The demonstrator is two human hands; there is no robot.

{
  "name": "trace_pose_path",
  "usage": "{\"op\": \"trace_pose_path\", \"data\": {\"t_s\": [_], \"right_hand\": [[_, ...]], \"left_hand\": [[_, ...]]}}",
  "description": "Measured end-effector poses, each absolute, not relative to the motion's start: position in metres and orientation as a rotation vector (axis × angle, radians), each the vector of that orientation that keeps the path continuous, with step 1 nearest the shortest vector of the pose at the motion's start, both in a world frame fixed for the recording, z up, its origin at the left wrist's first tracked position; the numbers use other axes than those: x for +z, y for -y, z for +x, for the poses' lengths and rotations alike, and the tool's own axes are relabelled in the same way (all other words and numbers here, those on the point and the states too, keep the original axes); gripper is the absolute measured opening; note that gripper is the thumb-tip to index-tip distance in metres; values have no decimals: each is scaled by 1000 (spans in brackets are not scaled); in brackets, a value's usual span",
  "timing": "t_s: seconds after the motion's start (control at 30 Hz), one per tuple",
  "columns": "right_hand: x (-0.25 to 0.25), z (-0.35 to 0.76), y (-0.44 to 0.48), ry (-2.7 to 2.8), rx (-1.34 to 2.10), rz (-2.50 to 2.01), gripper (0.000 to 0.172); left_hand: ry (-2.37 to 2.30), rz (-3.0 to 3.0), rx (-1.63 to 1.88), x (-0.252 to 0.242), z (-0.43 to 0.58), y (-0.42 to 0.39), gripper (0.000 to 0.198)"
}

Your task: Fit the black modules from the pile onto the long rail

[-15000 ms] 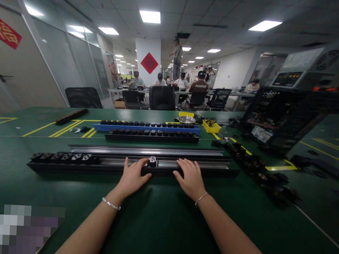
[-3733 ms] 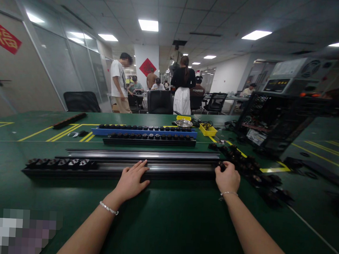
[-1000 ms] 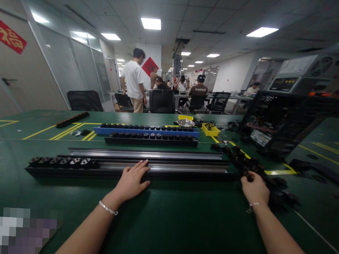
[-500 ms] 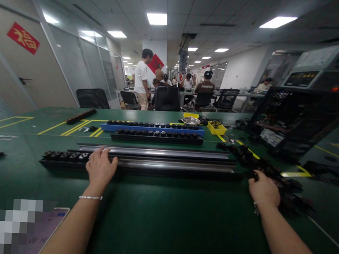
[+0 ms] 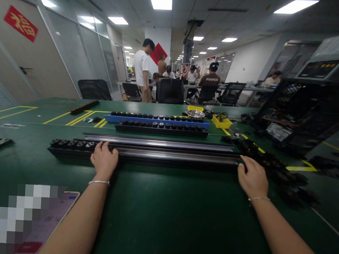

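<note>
A long black rail (image 5: 179, 162) with a shiny metal channel lies across the green table in front of me. Several small black parts (image 5: 70, 143) sit in a row on its left end. My left hand (image 5: 104, 160) is closed over the rail just right of those parts, thumb on the near side. At the rail's right end is my right hand (image 5: 253, 177), thumb and fingers bent together against the end. Whatever is between those fingers is hidden. Just behind lies a second rail (image 5: 160, 142) with a bare shiny channel.
Farther back are a blue rail (image 5: 158, 121) and a black rail (image 5: 160, 130) filled with parts. Loose dark parts (image 5: 272, 164) lie right, near an open computer case (image 5: 289, 110). A yellow bin (image 5: 221, 122) and metal bowl (image 5: 195, 114) stand behind. A phone (image 5: 48, 219) lies front left.
My right hand has moved left, from beside the loose dark parts to the rail's right end. My left hand stays on the rail. The view has tipped slightly down.
</note>
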State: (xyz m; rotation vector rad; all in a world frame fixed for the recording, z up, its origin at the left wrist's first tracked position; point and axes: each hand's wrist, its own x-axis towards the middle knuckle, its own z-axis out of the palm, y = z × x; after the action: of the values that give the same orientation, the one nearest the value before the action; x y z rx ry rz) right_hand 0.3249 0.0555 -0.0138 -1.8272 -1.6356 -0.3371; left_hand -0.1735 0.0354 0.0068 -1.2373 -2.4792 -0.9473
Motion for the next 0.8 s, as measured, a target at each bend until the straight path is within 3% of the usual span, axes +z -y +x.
{"op": "trace_pose_path", "data": {"t_s": [0.13,0.37,0.8], "right_hand": [[-16,308,-57,1802,-279,-1822,40],[-14,296,-62,1677,-325,-2024,39],[-16,301,-62,1784,-456,-1922,36]], "left_hand": [[2493,-1214,-978,9,-172,-33,45],[2586,-1080,-1058,14,-181,-38,64],[2677,-980,-1055,15,-185,-41,54]]}}
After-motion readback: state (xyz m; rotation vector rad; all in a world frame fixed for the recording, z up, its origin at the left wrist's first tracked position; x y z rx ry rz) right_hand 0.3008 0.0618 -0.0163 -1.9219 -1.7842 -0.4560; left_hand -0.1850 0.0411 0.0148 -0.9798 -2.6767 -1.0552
